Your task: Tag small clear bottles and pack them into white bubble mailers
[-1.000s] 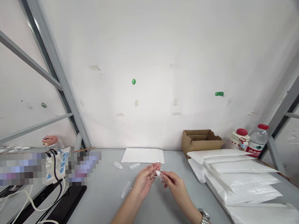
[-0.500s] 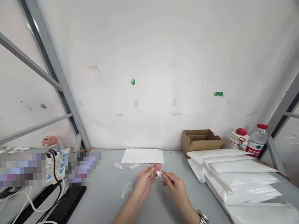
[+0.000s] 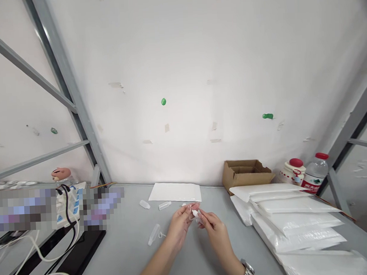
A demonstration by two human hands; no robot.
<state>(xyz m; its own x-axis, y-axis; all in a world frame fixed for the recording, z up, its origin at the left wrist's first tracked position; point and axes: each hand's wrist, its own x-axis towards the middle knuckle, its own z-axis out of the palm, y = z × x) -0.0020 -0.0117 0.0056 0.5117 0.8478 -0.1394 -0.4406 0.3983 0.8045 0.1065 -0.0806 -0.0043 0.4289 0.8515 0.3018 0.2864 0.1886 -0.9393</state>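
Note:
My left hand [image 3: 180, 226] and my right hand [image 3: 216, 229] meet above the table, their fingertips almost touching. Between them is a small white plastic nozzle piece [image 3: 195, 213], with something clear beside it that the fingers partly hide. Both hands are closed in a pinch around these small parts. To the left of my left hand lies a small clear plastic bottle [image 3: 153, 234], with a small ring-shaped plastic part [image 3: 161, 235] next to it. Farther back are two more small plastic bottles, one cloudy [image 3: 144, 204] and one clear [image 3: 165, 205].
A white sheet [image 3: 174, 192] lies near the wall. At right are a cardboard box [image 3: 247, 179], stacked white padded envelopes [image 3: 299, 225], a jar [image 3: 292, 172] and a red-capped bottle [image 3: 316, 174]. Cables and a power strip [image 3: 69, 205] occupy the left, near a black flat object [image 3: 82, 255].
My left hand and forearm have shifted slightly right, so more of the ring-shaped part shows. The white nozzle piece has tilted a little between the fingers. My right hand stays nearly in place.

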